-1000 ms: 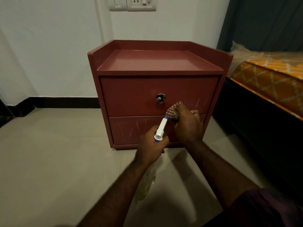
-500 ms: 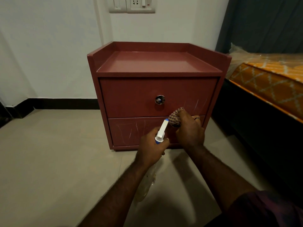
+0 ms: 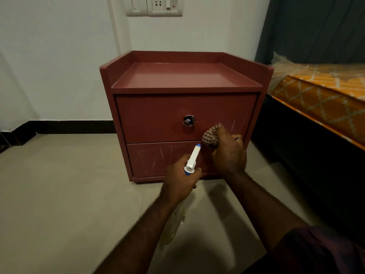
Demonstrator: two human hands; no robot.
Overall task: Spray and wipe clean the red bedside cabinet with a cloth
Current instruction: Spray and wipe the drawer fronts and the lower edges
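Well, from where I stand the pale tiled floor takes up most of the room, meeting a white wall along a dark skirting strip. Off to the right a dark curtain hangs behind a bed whose orange patterned mattress has clear plastic bunched at its near corner. The red bedside cabinet stands on the floor against the wall, just beside the bed, with a raised lip round three sides of its top. Its upper drawer and lower drawer are both pushed in, and pale scratch marks show on the lower front and at the right end of the upper one. A switch and socket panel sits on the wall above it. The person crouches in front, a dark sleeve showing on the right arm. Their right hand is curled round a bunched checked cloth, holding it at the lower right of the upper drawer front; whether the cloth touches the wood I cannot tell. Their left hand grips the neck of a spray bottle, its white and blue nozzle pointing up towards the cabinet front and its clear body hanging below the fist. A round metal knob sits in the middle of the upper drawer, left of the cloth. A ring shows on one finger of the right hand
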